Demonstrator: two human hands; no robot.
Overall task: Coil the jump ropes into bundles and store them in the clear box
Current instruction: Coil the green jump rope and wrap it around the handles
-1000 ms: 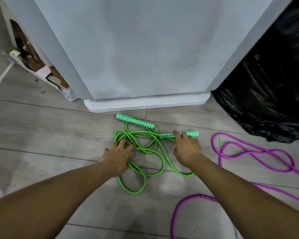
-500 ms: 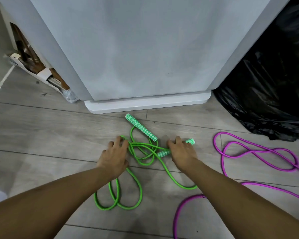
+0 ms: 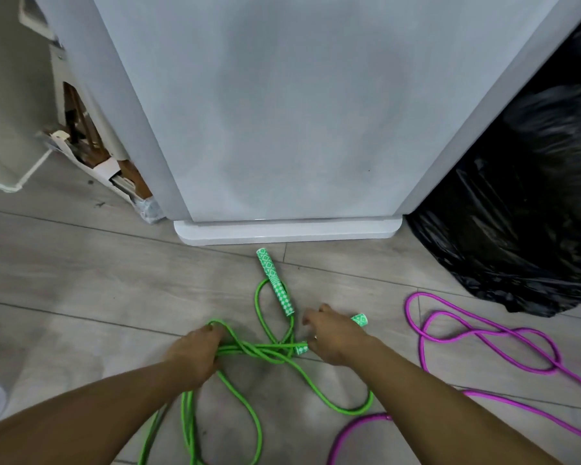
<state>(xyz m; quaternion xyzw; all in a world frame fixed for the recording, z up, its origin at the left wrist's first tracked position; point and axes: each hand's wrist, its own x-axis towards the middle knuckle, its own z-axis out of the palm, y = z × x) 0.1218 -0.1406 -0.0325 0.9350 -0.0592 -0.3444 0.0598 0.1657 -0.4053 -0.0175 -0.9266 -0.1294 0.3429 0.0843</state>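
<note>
A green jump rope lies tangled on the wood-look floor in front of me. One of its green-and-white patterned handles lies free, pointing at the white appliance. My right hand grips the other patterned handle, whose two ends stick out past my fist. My left hand grips a bunch of the green cord, with loops trailing toward me. A purple jump rope lies loose on the floor at the right. The clear box is not in view.
A tall white appliance stands straight ahead, its base just beyond the rope. A black plastic bag fills the right side. Cardboard and clutter sit in the gap to the appliance's left.
Both hands have pulled the green rope toward me. The free handle has swung from lying crosswise to pointing at the appliance. The cord between my hands has drawn taut, and the loops near me have lengthened.
</note>
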